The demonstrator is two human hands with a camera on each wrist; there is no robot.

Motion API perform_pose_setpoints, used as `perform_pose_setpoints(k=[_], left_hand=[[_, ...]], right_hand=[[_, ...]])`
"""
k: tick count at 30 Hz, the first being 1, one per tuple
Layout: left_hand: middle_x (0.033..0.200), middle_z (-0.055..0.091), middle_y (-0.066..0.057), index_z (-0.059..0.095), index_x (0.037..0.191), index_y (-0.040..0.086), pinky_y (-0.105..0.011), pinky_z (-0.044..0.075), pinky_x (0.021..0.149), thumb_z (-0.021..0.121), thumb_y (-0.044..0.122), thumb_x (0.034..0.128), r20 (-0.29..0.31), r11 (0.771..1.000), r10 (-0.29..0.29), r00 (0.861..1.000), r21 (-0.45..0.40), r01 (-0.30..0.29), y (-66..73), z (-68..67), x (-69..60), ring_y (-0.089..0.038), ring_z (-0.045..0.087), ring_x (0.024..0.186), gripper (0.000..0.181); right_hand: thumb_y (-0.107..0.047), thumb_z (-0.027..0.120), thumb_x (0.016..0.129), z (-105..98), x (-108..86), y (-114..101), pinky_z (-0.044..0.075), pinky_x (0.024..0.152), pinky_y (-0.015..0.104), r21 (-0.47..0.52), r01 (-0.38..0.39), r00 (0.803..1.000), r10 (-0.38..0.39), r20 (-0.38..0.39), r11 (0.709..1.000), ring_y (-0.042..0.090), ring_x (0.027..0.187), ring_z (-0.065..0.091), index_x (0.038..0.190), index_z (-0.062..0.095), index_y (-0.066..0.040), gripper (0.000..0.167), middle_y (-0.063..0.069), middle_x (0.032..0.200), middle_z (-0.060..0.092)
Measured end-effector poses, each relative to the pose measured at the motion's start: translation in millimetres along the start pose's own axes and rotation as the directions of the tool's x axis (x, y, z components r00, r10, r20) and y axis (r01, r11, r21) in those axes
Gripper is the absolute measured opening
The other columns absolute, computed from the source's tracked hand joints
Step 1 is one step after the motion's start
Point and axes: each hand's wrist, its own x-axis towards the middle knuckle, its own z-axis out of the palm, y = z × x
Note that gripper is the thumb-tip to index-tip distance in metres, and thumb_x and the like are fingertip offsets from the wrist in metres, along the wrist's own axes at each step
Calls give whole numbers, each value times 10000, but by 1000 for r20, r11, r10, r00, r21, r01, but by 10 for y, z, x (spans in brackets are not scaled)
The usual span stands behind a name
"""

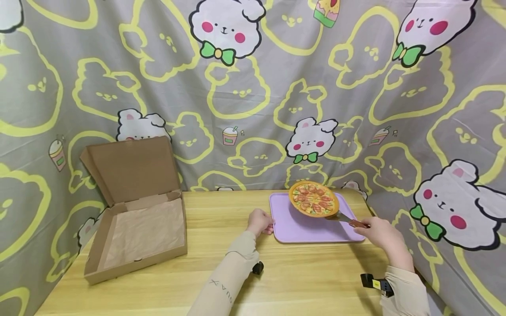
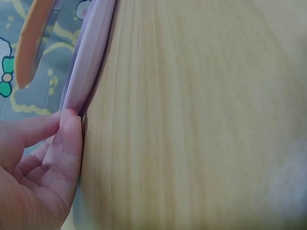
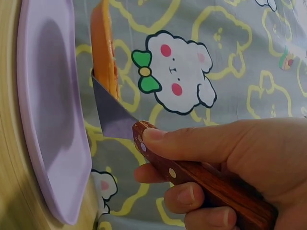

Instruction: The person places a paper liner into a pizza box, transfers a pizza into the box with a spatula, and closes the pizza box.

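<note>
My right hand point(image 1: 381, 235) grips the wooden handle of a metal spatula point(image 3: 204, 179), thumb along its top. On the blade rests a round pizza point(image 1: 314, 199), held up above the purple tray point(image 1: 304, 232); in the right wrist view the pizza point(image 3: 103, 48) is seen edge-on, clear of the tray point(image 3: 57, 120). My left hand point(image 1: 260, 222) pinches the tray's left edge between thumb and fingers, also seen in the left wrist view, where the hand point(image 2: 43, 167) holds the rim point(image 2: 88, 62).
An open cardboard box point(image 1: 138, 259) with brown paper point(image 1: 148, 232) inside stands at the left of the wooden table point(image 1: 221, 210), lid raised at the back. A patterned cloth point(image 1: 245, 96) hangs behind and along both sides.
</note>
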Motion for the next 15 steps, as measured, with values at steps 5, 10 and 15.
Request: perform_pose_setpoints(k=[5,10,15], left_hand=[[608,654,-116,648,814,-53,-295,574,511,697,-29,832,-7,1000,10,1000,11,-10,-21,17,9,-113,575,443,57],[632,648,-126,632,818,-45,-307,579,524,686,-15,846,19,1000,19,1000,7,-19,-5,9,-16,-117,561,452,68],[736,697,-180,638,880,-36,-324,591,563,664,16,853,24,998,60,998,14,-60,20,-57,-52,-141,607,513,64]], right_hand=[[-333,612,923,-36,-15,42,298,544,306,-6,5,1000,-5,1,1000,181,624,455,900,636,-104,231,29,713,523],[-383,601,929,-75,-29,85,302,549,307,-8,-3,1000,3,4,1000,183,635,460,915,639,-96,290,38,727,520],[-434,596,927,-119,-42,100,314,553,313,-12,-27,1000,27,9,1000,195,657,478,939,649,-92,347,51,758,539]])
